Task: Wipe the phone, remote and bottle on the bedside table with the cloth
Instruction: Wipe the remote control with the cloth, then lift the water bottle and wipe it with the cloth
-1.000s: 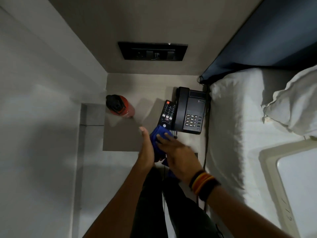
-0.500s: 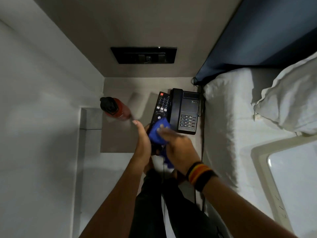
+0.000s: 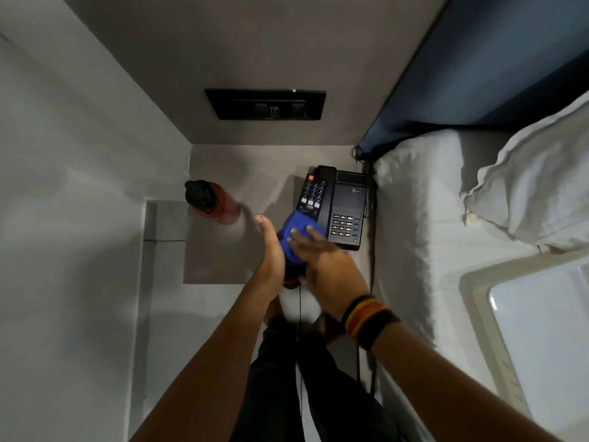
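Note:
A black remote lies alongside the left edge of the black desk phone on the grey bedside table. My right hand presses a bunched blue cloth onto the remote's lower half. My left hand cups the remote's left edge with straight fingers. The remote's near end shows dark between my two hands. A red bottle with a black cap stands apart at the table's left side.
A bed with a white sheet and pillow borders the table on the right. A black switch panel sits on the wall behind. A white wall closes the left. Phone cords hang by the bed.
The blue cloth and my right hand have slid a little up the remote toward its buttons. My left hand stays along the remote's left edge.

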Demonstrator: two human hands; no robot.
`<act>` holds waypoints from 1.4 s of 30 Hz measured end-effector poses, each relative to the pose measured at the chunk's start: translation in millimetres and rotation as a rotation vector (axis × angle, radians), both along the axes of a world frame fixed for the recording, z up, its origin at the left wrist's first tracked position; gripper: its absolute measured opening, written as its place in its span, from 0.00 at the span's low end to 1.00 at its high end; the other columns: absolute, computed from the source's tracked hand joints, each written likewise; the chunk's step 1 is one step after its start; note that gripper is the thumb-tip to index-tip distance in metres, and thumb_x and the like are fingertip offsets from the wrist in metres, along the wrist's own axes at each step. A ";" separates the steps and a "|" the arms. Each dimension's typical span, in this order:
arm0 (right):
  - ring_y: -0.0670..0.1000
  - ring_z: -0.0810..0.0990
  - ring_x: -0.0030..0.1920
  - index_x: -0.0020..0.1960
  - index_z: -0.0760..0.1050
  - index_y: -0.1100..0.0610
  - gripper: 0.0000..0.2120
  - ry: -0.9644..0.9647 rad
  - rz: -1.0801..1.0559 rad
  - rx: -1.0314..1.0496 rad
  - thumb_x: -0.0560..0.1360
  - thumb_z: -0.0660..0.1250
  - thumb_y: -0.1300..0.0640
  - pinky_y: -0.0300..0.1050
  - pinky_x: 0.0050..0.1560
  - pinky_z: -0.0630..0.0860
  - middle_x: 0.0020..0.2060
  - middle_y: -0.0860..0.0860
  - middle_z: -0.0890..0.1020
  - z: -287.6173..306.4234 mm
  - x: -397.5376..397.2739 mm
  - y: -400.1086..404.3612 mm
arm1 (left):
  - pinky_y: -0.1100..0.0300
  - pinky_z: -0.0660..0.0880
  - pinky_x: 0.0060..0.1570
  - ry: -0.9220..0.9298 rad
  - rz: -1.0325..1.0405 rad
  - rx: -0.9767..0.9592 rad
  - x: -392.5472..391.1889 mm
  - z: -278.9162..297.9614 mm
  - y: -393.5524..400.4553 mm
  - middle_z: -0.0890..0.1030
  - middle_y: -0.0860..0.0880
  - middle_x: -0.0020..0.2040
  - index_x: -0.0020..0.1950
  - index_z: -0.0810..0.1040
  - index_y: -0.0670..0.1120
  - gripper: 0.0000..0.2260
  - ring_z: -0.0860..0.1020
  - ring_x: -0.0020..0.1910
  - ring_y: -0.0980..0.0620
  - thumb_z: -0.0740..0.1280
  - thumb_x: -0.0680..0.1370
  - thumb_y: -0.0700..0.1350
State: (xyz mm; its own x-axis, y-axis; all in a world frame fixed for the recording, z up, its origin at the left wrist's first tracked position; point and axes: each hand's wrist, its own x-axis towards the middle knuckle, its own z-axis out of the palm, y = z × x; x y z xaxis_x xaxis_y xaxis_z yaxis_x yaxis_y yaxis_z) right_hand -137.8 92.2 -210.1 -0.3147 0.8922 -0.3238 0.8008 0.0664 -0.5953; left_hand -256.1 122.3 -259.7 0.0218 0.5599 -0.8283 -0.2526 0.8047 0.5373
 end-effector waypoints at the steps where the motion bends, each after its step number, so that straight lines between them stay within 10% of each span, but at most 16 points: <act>1: 0.55 0.61 0.78 0.73 0.70 0.56 0.27 0.005 0.023 0.017 0.75 0.66 0.66 0.55 0.75 0.65 0.75 0.50 0.71 -2.1 -4.3 -10.1 | 0.38 0.70 0.74 0.026 0.014 -0.043 -3.9 -2.3 0.5 0.75 0.38 0.76 0.76 0.76 0.48 0.46 0.74 0.75 0.38 0.38 0.78 0.76; 4: 0.55 0.64 0.77 0.71 0.72 0.55 0.24 -0.033 0.085 0.012 0.75 0.66 0.63 0.54 0.73 0.66 0.74 0.50 0.72 -8.3 -6.7 -18.4 | 0.35 0.72 0.73 0.034 -0.010 -0.103 -16.0 -9.7 -8.4 0.76 0.35 0.74 0.78 0.74 0.44 0.50 0.74 0.74 0.35 0.37 0.76 0.77; 9: 0.52 0.75 0.69 0.68 0.76 0.50 0.21 -0.073 0.222 -0.100 0.77 0.62 0.63 0.54 0.71 0.71 0.68 0.49 0.79 -3.6 0.4 -4.9 | 0.52 0.81 0.47 0.016 -0.066 -0.097 -27.0 -30.8 -14.9 0.90 0.48 0.42 0.50 0.89 0.51 0.36 0.88 0.44 0.48 0.46 0.83 0.72; 13: 0.53 0.81 0.58 0.65 0.78 0.50 0.22 0.020 -0.016 -0.177 0.76 0.61 0.66 0.50 0.64 0.76 0.60 0.52 0.84 -2.6 15.6 -5.7 | 0.52 0.80 0.44 0.078 -0.099 -0.076 -31.2 -54.2 7.4 0.85 0.42 0.44 0.56 0.80 0.44 0.17 0.83 0.41 0.44 0.58 0.87 0.55; 21: 0.54 0.82 0.46 0.46 0.78 0.51 0.03 0.586 -0.906 -0.547 0.76 0.66 0.56 0.47 0.45 0.77 0.46 0.53 0.84 -17.2 37.3 -8.3 | 0.48 0.82 0.57 0.547 -0.150 0.085 -40.1 -105.9 44.1 0.86 0.34 0.54 0.61 0.83 0.36 0.13 0.85 0.54 0.35 0.70 0.83 0.44; 24: 0.59 0.86 0.51 0.59 0.80 0.54 0.24 0.775 -1.039 -0.732 0.67 0.77 0.44 0.54 0.49 0.82 0.52 0.56 0.86 -23.0 38.5 -7.9 | 0.45 0.82 0.60 0.573 -0.138 0.108 -43.3 -110.8 38.2 0.86 0.35 0.57 0.64 0.83 0.37 0.12 0.85 0.57 0.36 0.72 0.81 0.39; 28: 0.60 0.86 0.51 0.58 0.80 0.56 0.23 0.757 -1.119 -0.709 0.65 0.81 0.57 0.54 0.50 0.83 0.52 0.57 0.86 -17.6 25.0 -5.6 | 0.60 0.75 0.56 0.618 -0.096 0.079 -60.4 -100.1 15.9 0.86 0.43 0.61 0.65 0.84 0.43 0.12 0.83 0.60 0.44 0.71 0.81 0.41; 32: 0.56 0.84 0.50 0.52 0.80 0.51 0.16 0.693 -1.127 -0.611 0.67 0.79 0.62 0.52 0.49 0.82 0.48 0.52 0.85 -10.5 9.8 1.8 | 0.49 0.81 0.61 0.644 0.118 0.129 -102.3 -69.7 -3.8 0.84 0.47 0.50 0.59 0.82 0.44 0.15 0.84 0.51 0.46 0.80 0.75 0.43; 37: 0.49 0.86 0.38 0.59 0.77 0.54 0.12 0.587 -0.755 -0.473 0.76 0.70 0.62 0.45 0.38 0.84 0.42 0.52 0.87 -4.9 -10.4 14.5 | 0.62 0.77 0.61 0.641 -0.041 0.397 -157.0 -33.9 17.0 0.75 0.62 0.68 0.72 0.68 0.69 0.42 0.76 0.66 0.63 0.86 0.64 0.53; 42: 0.35 0.83 0.36 0.51 0.76 0.47 0.07 0.489 -0.607 -0.347 0.80 0.64 0.59 0.29 0.32 0.77 0.43 0.48 0.82 -0.5 -29.7 37.8 | 0.53 0.75 0.73 0.565 -0.244 0.380 -167.0 -28.7 105.4 0.80 0.52 0.62 0.72 0.77 0.47 0.32 0.80 0.67 0.50 0.83 0.70 0.41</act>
